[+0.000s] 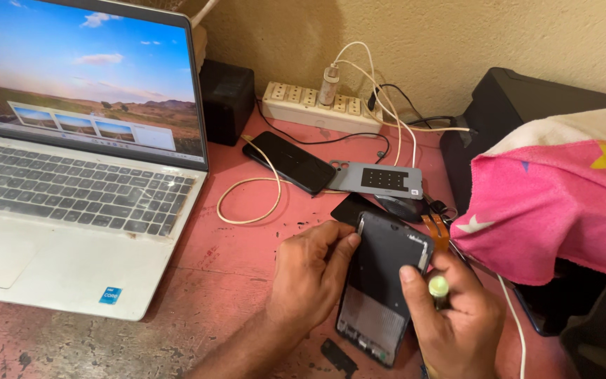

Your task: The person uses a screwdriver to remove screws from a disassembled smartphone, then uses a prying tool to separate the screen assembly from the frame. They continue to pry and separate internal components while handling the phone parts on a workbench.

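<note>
An opened phone frame (386, 281), its back cover removed, is held against the pink desk (233, 260) near the front edge. It is gripped along its left side by the left hand (310, 274), thumb pressed at the top corner. A small yellow-green capped tool (438, 288) is clenched in the right hand (454, 319), whose thumb rests on the frame's right edge. A laptop (71, 203) is set to the left; a black phone (292, 163) and grey panel (386, 180) lie beyond.

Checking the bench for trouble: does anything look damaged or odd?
Yes. The phone frame between the left hand and right hand is opened, its insides bare, and the pink table is scuffed and chipped.
</note>
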